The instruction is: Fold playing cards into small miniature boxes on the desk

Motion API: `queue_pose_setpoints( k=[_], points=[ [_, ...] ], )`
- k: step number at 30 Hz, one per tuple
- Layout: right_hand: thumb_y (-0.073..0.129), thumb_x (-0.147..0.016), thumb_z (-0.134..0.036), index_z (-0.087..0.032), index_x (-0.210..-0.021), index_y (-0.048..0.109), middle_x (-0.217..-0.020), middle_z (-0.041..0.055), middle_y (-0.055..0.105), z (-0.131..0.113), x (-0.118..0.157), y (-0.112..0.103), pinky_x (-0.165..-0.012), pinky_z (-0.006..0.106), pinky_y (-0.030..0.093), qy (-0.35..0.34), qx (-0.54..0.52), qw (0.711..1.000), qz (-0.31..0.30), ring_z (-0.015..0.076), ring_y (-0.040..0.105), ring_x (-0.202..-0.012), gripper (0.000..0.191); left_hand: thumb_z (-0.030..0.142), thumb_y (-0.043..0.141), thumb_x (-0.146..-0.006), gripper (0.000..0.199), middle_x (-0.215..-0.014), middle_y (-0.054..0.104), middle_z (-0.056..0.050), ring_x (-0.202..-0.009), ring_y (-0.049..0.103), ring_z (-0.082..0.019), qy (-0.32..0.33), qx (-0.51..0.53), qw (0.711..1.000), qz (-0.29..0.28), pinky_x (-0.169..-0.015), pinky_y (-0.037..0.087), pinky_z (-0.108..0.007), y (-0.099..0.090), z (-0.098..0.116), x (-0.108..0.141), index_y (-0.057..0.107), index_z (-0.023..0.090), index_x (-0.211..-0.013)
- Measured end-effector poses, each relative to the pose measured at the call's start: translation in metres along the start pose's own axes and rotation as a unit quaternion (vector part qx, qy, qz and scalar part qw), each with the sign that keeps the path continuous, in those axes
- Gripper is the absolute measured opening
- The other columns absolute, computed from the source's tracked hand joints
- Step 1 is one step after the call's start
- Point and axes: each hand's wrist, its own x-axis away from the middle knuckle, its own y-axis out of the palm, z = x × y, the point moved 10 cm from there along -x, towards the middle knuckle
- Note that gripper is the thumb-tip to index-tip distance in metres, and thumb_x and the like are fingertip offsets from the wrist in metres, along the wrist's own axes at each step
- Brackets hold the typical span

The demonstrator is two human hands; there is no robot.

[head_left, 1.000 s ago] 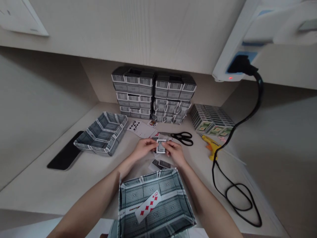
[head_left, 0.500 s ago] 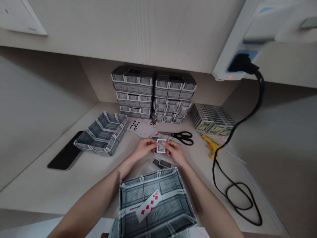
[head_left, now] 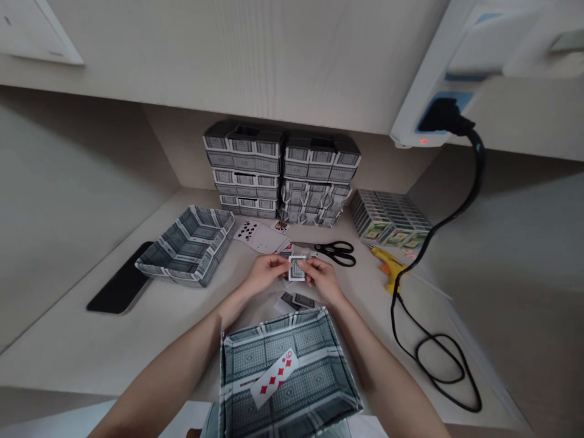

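Observation:
A small card piece [head_left: 297,269] with a patterned back and white border is held upright between both hands. My left hand [head_left: 267,271] pinches its left edge, and my right hand [head_left: 320,275] grips its right side with the thumb on the front. Close to my body, below the hands, is an open box [head_left: 310,389] made of grey patterned cards. In it lies a cut red diamond card [head_left: 274,377]. Cut card pieces [head_left: 303,301] rest between the box and my hands. Behind the hands are loose face-up cards [head_left: 262,237].
Black-handled scissors [head_left: 337,252] and a yellow glue gun [head_left: 389,266] with a black cable [head_left: 422,365] are to the right. Another card box [head_left: 189,243] and a phone [head_left: 121,280] lie left. Stacked card boxes [head_left: 249,164] and card packs [head_left: 392,219] stand behind.

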Motion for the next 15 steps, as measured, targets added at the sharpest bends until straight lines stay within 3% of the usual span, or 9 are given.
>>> queue_pose_setpoints(
  k=[15],
  points=[
    [0.069,-0.061,-0.043,-0.017,-0.057,0.055,-0.039,-0.0072,0.045,0.0006,-0.0011,0.0003,-0.038,0.021,0.023,0.001,-0.008,1.0,-0.003,0.0061,0.034,-0.035,0.029,0.031,0.067,-0.061,0.019,-0.055,0.06,0.001,-0.051,0.051,-0.009,0.006,-0.013,1.0,-0.003,-0.054,0.041,-0.02,-0.0007,-0.0026,-0.0012,0.063,0.012,-0.063]
  ],
)
